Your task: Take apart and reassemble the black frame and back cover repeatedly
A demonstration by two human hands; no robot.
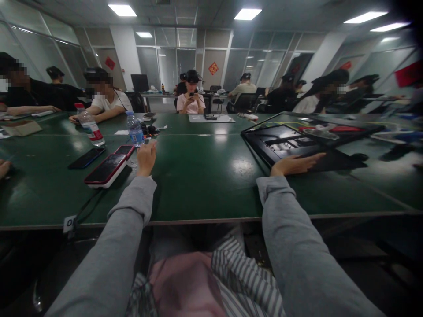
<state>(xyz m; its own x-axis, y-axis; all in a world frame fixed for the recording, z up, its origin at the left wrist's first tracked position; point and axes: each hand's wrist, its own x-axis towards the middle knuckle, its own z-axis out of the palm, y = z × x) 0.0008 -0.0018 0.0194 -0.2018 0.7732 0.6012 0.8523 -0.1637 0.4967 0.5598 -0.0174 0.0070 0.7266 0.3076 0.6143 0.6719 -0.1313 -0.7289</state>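
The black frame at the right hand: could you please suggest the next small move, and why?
Perhaps bring the left hand to the black frame, since only the right hand is at it; the left is apart, near the blue-capped bottle.

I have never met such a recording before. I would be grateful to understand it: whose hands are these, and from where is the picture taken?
There is no machine here. One camera, worn on a person's head, looks forward and down, so the grey sleeves belong to the wearer. On the green table, the left hand, loosely curled, is near a blue-capped bottle; I see nothing held in it. To its left are a red-rimmed device, a dark phone and a red-capped bottle. The right hand is at the near edge of a black frame; whether it grips is unclear.
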